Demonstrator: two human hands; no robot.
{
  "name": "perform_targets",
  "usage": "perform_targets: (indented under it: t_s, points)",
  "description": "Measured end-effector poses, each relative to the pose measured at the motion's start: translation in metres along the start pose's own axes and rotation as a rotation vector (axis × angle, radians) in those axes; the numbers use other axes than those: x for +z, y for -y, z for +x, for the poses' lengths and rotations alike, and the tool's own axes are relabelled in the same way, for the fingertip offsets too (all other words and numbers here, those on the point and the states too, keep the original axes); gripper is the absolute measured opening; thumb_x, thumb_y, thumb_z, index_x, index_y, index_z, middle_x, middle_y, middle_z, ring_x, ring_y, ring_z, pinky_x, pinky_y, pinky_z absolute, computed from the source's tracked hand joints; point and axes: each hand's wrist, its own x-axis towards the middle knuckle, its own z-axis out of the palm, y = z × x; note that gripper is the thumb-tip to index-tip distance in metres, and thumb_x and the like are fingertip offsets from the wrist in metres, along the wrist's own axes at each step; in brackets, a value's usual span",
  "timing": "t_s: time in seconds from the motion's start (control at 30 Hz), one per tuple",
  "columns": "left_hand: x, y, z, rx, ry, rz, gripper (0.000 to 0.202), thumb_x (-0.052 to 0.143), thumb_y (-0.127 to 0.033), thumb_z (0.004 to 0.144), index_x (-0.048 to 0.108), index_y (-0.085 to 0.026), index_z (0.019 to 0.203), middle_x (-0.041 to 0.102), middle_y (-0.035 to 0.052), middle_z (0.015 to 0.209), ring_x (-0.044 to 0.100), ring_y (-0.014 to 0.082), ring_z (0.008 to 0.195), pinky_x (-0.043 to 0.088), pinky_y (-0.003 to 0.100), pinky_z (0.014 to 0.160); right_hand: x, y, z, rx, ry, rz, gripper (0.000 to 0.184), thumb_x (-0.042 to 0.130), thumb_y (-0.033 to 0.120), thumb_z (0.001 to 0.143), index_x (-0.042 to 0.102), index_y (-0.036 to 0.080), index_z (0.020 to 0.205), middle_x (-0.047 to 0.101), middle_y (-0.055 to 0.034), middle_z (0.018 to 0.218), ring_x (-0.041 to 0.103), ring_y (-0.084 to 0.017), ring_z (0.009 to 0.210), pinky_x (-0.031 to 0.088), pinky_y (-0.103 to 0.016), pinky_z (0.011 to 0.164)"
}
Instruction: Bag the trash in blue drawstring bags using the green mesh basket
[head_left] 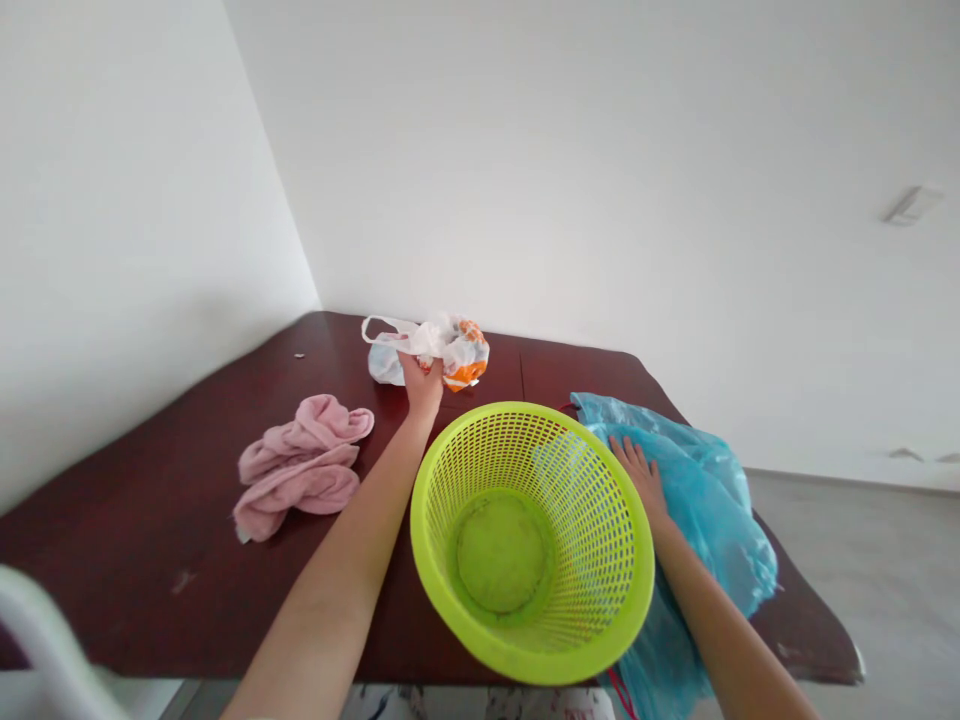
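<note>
Stretched far across the table, my left hand (421, 384) is closed on a white and orange plastic bag (466, 362), its fingers partly hidden by the plastic. One loop handle of the bag sticks out to the left. My right hand (642, 478) lies with fingers spread on a translucent blue drawstring bag (705, 490), which hangs over the table's front edge. Between my arms stands a lime-green plastic basket (499, 550) with a slotted wall, and nothing lies inside it. A crumpled pink towel (304, 468) rests left of my left forearm.
The dark red-brown wooden table (187, 470) meets white walls at the left and back. A blurred white curved object (49, 640) is at the lower left. Grey floor (847, 540) shows beyond the table's right edge.
</note>
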Motion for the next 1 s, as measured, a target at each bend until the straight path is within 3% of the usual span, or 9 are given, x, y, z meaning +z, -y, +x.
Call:
perform_targets:
  t_s: [0.07,0.17,0.3,0.4,0.57,0.7,0.8,0.93,1.0]
  points:
    - [0.002,-0.007,0.006,0.144,-0.057,0.129,0.092,0.09,-0.025,0.098,0.047,-0.028,0.178,0.062,0.0163,0.175,0.058,0.0359,0.168,0.044,0.05,0.145,0.004,-0.004,-0.001,-0.022,-0.028,0.011,0.085,0.038,0.048,0.113,0.045,0.021,0.193,0.038,-0.0176,0.201,0.029,-0.049,0.19,0.025,-0.08,0.151]
    - [0.004,-0.004,-0.003,0.271,0.069,0.377,0.099,0.089,-0.016,0.093,0.048,-0.029,0.182,0.055,0.019,0.184,0.052,0.0454,0.172,0.034,0.065,0.15,0.006,-0.007,-0.001,-0.032,-0.047,0.009,0.085,0.039,0.049,0.113,0.044,0.025,0.194,0.04,-0.0146,0.201,0.03,-0.048,0.19,0.026,-0.081,0.151]
    - [0.003,0.018,-0.027,0.246,0.352,0.438,0.07,0.092,-0.009,0.086,0.08,-0.033,0.151,0.072,0.0138,0.17,0.055,0.0516,0.168,0.028,0.075,0.151,0.006,-0.005,-0.001,-0.01,-0.027,-0.025,0.083,0.039,0.049,0.115,0.043,0.025,0.194,0.038,-0.0126,0.202,0.029,-0.045,0.191,0.025,-0.078,0.152]
    - [0.001,0.029,-0.036,0.214,0.412,0.423,0.058,0.096,-0.012,0.083,0.087,-0.033,0.136,0.078,0.0128,0.165,0.058,0.0542,0.164,0.027,0.078,0.149,0.004,-0.003,0.001,-0.004,-0.007,-0.052,0.081,0.039,0.048,0.117,0.04,0.026,0.195,0.034,-0.0123,0.204,0.028,-0.042,0.191,0.026,-0.076,0.152]
    - [-0.01,0.027,-0.036,0.199,0.35,0.394,0.066,0.1,-0.027,0.087,0.083,-0.037,0.15,0.065,0.0116,0.18,0.044,0.0515,0.177,0.017,0.073,0.153,-0.002,0.004,0.001,0.033,0.019,-0.055,0.082,0.039,0.045,0.118,0.04,0.016,0.195,0.028,-0.0184,0.205,0.027,-0.045,0.191,0.023,-0.075,0.152]
    - [-0.017,0.019,-0.042,0.186,0.272,0.356,0.056,0.09,-0.031,0.102,0.075,-0.031,0.156,0.056,0.0137,0.187,0.036,0.0419,0.184,0.013,0.063,0.156,-0.005,0.012,0.002,0.052,0.012,0.007,0.082,0.038,0.05,0.118,0.044,0.018,0.193,0.032,-0.0164,0.204,0.026,-0.045,0.191,0.02,-0.074,0.153]
    - [-0.022,0.011,-0.051,0.14,0.221,0.323,0.047,0.083,-0.028,0.108,0.071,-0.024,0.154,0.055,0.0166,0.187,0.038,0.0388,0.182,0.015,0.058,0.156,-0.009,0.013,0.007,0.075,0.008,0.032,0.08,0.046,0.056,0.117,0.053,0.023,0.189,0.044,-0.014,0.199,0.036,-0.043,0.188,0.029,-0.069,0.152]
    - [-0.044,-0.002,-0.073,0.025,0.172,0.282,0.04,0.084,-0.034,0.107,0.073,-0.028,0.146,0.064,0.0158,0.176,0.049,0.0406,0.175,0.028,0.06,0.153,-0.042,-0.01,0.014,0.153,-0.125,0.058,0.077,0.039,0.061,0.119,0.048,0.031,0.19,0.045,-0.0077,0.2,0.041,-0.033,0.186,0.032,-0.055,0.152]
    - [-0.063,-0.01,-0.089,-0.067,0.15,0.269,0.04,0.088,-0.04,0.102,0.075,-0.031,0.139,0.071,0.0161,0.165,0.059,0.0435,0.165,0.04,0.065,0.146,-0.071,-0.033,0.012,0.266,-0.249,0.06,0.083,0.027,0.059,0.121,0.039,0.02,0.193,0.044,-0.0206,0.198,0.043,-0.038,0.185,0.035,-0.06,0.15]
